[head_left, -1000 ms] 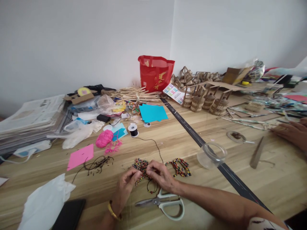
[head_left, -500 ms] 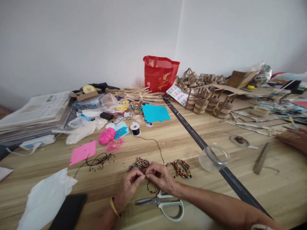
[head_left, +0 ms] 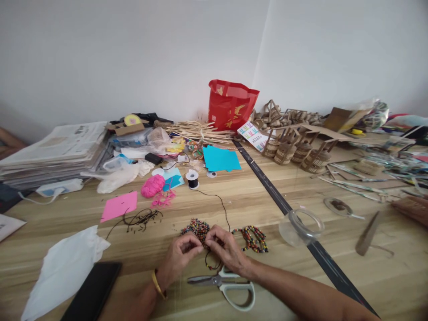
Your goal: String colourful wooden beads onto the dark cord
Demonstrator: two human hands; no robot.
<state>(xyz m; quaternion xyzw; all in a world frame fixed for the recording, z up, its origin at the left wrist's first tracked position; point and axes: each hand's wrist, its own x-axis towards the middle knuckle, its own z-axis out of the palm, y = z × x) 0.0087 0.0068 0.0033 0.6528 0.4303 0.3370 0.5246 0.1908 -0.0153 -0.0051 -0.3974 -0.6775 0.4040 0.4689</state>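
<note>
Spreading across the lower part of the frame, the wood-grained table carries everything before me. A thick stack of newspapers sits at the left, and a red bag stands at upper centre, near the wall. My two hands meet at lower centre. My right hand has thumb and forefinger drawn together in a pinch on black cord; my left hand faces it, thumb and forefinger nearly meeting just beside the right fingertips. Whether those left tips grip anything is too small for me to tell. Scissors with pale handles lie just below my right hand, their blades pointing left. A clear plastic tub rests toward the lower right, overlapping a dark strip of the table. Strung beads of many colours lie coiled just right of my right hand, and a heap of beads lies right behind my fingertips. A gold bangle rings my left wrist. Near the centre a small spool stands upright, the cord trailing from it toward my right hand. Smallest, a few threaded beads sit on a loop below my fingers.
</note>
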